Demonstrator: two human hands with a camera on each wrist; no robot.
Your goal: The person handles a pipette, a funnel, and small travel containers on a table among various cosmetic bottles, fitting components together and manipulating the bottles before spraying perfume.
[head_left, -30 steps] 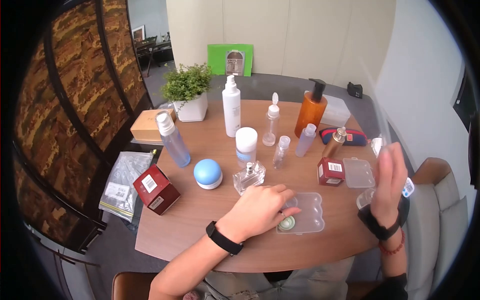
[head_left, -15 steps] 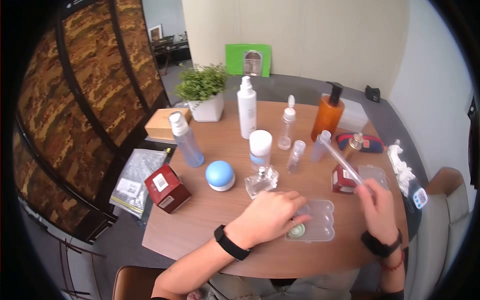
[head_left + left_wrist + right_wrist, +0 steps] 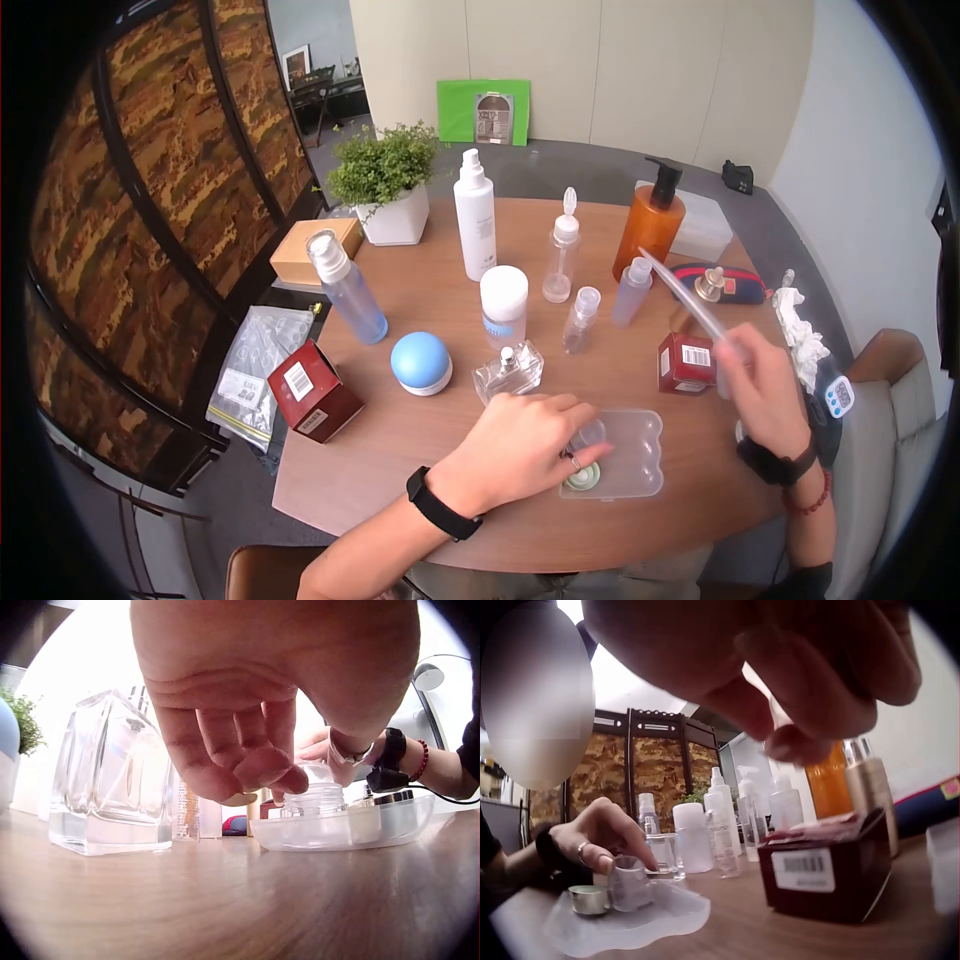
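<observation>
My left hand [image 3: 525, 450] reaches over the left part of a shallow clear tray [image 3: 635, 455], thumb and index finger pinching a small clear jar [image 3: 630, 885] that stands in it. Beside that jar, a small round container with a pale green rim [image 3: 582, 476] sits in the tray. My right hand [image 3: 768, 390] is raised above the table at the right, gripping the lower end of a long, thin clear piece [image 3: 690, 297] that slants up to the left. Just left of this hand is a dark red box [image 3: 686, 362]. A glass perfume bottle [image 3: 112, 780] stands left of my left hand.
Behind the hands stand a white spray bottle [image 3: 477, 220], a white-capped jar [image 3: 504, 300], an amber pump bottle [image 3: 648, 228] and several small bottles. A blue-lidded jar [image 3: 421, 362] and another red box [image 3: 315, 392] are at the left. White tissue [image 3: 800, 325] lies far right.
My right hand has come down and inward from the far right, and the clear piece now slants over the red box's area. My left hand stays at the tray. The head view has shifted slightly.
</observation>
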